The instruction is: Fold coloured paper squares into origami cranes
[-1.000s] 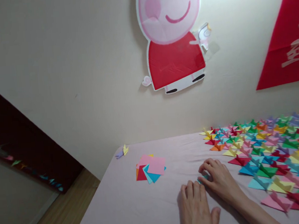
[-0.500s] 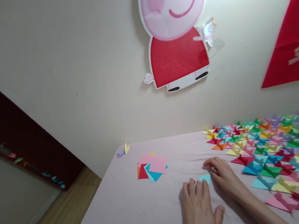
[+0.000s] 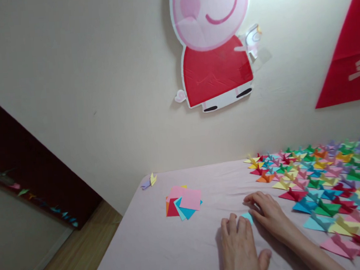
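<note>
A small piece of light blue paper (image 3: 247,217) lies on the table, partly covered by my left hand (image 3: 239,244). That hand is laid palm down, its fingers stretched forward and its thumb out to the side. Just right of the paper, my right hand (image 3: 268,212) rests on its side with fingers bent loosely and the thumb apart from them. Nothing shows between its fingers. How much of the paper sits under the left fingers is hidden.
Loose coloured paper squares (image 3: 190,199) overlap left of my hands. Several rows of folded paper cranes (image 3: 326,207) cover the table's right side. Two folded pieces (image 3: 152,179) lie at the far left corner of the pink-covered table (image 3: 139,247). A wall (image 3: 116,94) stands behind.
My left fingers have shifted slightly forward over the light blue paper, so less of it shows. The right hand stays nearly in place, and the view has moved slightly.
</note>
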Demonstrator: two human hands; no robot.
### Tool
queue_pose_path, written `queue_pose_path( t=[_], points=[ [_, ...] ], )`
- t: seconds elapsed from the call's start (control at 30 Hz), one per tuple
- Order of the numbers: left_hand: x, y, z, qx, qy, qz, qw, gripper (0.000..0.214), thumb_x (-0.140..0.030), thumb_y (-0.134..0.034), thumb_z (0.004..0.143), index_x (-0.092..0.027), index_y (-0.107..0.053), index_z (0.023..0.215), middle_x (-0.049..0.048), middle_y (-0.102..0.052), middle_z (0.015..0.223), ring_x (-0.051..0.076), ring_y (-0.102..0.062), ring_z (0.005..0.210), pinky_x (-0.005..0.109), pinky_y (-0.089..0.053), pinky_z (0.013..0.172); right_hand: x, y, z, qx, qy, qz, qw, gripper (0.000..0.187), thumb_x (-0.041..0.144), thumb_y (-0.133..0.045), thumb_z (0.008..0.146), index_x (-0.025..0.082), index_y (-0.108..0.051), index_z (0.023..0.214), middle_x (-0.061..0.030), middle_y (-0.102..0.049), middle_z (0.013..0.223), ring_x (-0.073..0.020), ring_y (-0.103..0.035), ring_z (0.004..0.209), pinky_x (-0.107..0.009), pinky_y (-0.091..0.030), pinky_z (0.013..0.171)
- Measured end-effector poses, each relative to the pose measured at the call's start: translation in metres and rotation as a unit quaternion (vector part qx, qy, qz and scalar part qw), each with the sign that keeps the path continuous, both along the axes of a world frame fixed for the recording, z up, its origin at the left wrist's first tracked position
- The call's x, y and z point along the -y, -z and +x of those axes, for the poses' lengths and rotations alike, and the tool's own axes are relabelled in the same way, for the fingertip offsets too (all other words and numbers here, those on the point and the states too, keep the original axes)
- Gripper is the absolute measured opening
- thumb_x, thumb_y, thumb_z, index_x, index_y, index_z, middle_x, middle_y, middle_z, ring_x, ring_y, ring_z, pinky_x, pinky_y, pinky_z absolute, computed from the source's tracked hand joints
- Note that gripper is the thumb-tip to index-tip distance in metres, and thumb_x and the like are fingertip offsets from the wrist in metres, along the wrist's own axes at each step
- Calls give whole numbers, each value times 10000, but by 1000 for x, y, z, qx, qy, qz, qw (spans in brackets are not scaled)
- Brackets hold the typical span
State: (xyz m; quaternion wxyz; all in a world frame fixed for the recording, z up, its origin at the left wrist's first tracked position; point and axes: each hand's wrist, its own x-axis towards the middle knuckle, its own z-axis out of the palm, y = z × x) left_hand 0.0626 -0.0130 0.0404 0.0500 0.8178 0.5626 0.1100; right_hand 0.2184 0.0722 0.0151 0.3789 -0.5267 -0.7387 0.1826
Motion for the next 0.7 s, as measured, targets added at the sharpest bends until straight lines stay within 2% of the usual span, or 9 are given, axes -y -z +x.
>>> queue_pose_path(
  t=[0.2, 0.3, 0.4, 0.53, 0.7],
  points=[
    [-4, 1, -4, -5, 12, -49, 999, 626, -521, -469, 932, -140, -497, 1429, 94, -491, 1477, 373, -416, 1352, 611, -349, 1118, -8, 4, 8, -44, -18, -13, 999, 200, 238, -455, 794, 231, -639, 873, -78, -703, 858, -261, -628, 819, -404, -511, 766],
    [-4, 2, -7, 2, 20, -77, 997, 623, -514, -484, 928, -154, -489, 1436, 94, -433, 1516, 388, -397, 1366, 642, -330, 1115, -1, -4, 10, -41, -52, -42, 997, 229, 234, -463, 787, 235, -644, 927, -66, -700, 911, -252, -622, 867, -399, -510, 805],
    [-5, -1, -8, 12, 20, -102, 994, 630, -519, -478, 927, -157, -481, 1443, 93, -414, 1529, 398, -373, 1380, 658, -302, 1123, 8, -15, 9, 11, -92, -71, 993, 174, 277, -560, 774, 249, -658, 915, -56, -679, 975, -266, -588, 957, -416, -473, 880],
    [-6, -3, -8, 24, 22, -114, 993, 634, -506, -485, 924, -175, -455, 1464, 79, -404, 1538, 409, -347, 1392, 669, -271, 1133, 9, -22, 9, 11, -84, -73, 994, 148, 283, -526, 793, 236, -639, 877, -75, -652, 976, -272, -564, 964, -422, -453, 893],
    [-4, 2, -10, 42, 19, -120, 992, 643, -497, -496, 914, -202, -431, 1482, 62, -380, 1554, 413, -327, 1401, 672, -250, 1140, 5, -19, 13, -34, -78, -75, 994, 208, 288, -460, 821, 232, -612, 951, -80, -639, 967, -268, -553, 929, -428, -452, 879]
  ],
)
